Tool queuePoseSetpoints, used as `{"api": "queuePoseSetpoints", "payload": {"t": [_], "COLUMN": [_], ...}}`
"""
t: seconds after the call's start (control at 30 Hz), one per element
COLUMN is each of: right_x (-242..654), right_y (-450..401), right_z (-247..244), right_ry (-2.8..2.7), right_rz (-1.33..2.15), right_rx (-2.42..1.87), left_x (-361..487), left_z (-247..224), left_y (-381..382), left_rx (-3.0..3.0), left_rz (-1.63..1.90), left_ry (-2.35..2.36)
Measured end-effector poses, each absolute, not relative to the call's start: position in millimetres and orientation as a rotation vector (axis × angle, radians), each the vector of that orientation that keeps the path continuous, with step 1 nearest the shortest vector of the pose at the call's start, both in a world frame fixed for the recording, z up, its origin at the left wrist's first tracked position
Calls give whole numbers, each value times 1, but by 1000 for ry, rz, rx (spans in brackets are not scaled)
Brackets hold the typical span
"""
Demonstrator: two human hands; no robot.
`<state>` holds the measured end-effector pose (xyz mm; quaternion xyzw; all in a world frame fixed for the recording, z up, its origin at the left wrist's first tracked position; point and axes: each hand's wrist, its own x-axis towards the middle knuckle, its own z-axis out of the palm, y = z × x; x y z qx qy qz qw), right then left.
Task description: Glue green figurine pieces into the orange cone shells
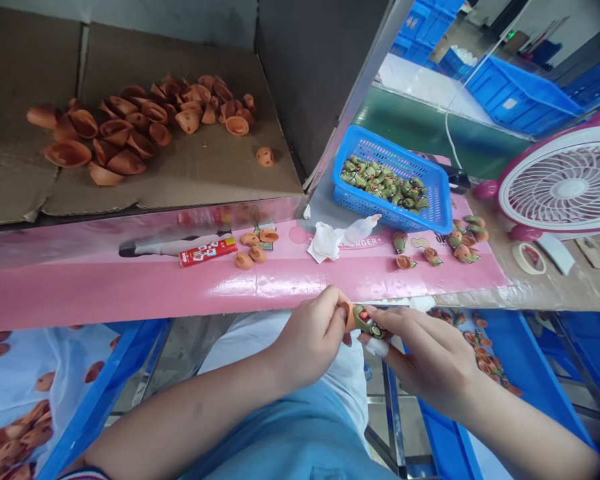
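Over the table's front edge, my left hand (310, 343) pinches a small orange clay cup (350, 317). My right hand (433, 350) grips a small green painted figure (369, 323) with red and black-and-white details, pressed against the cup's side. Whether the two pieces are bonded, I cannot tell. White wrapping covers a right fingertip. Beyond my hands lie a crumpled white tissue (325, 241) and a translucent squeeze bottle (363, 229). Several cups with green figures on them (464, 240) stand at the right, and a few plain orange cups (253, 249) sit left of the tissue.
A blue basket (443, 210) holds many green figures. Many orange cups (125, 133) lie on cardboard in the booth. A red packet (209, 253), a tape roll (529, 259) and a pink-and-white fan (565, 183) are on the table. Blue trays (535, 380) with pieces stand below.
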<state>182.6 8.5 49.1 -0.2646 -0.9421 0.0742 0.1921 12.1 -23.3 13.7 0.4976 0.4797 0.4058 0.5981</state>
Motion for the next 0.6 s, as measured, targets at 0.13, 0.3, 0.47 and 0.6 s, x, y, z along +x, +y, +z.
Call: {"api": "queuePoseSetpoints", "payload": {"t": [0.13, 0.3, 0.47, 0.6], "right_x": [180, 180, 185, 185], "right_y": [5, 1, -2, -1], "right_z": [52, 54, 52, 51], "right_ry": [-2648, -2675, -2717, -2671], "right_rz": [208, 219, 251, 282], "right_rx": [-683, -663, -663, -666], "left_x": [11, 9, 10, 11], "left_z": [15, 17, 17, 15], "left_y": [-27, -32, -34, -36], "left_rx": [1246, 1349, 1358, 1285], "left_rz": [899, 865, 847, 895], "left_ry": [1150, 1164, 1149, 1115]}}
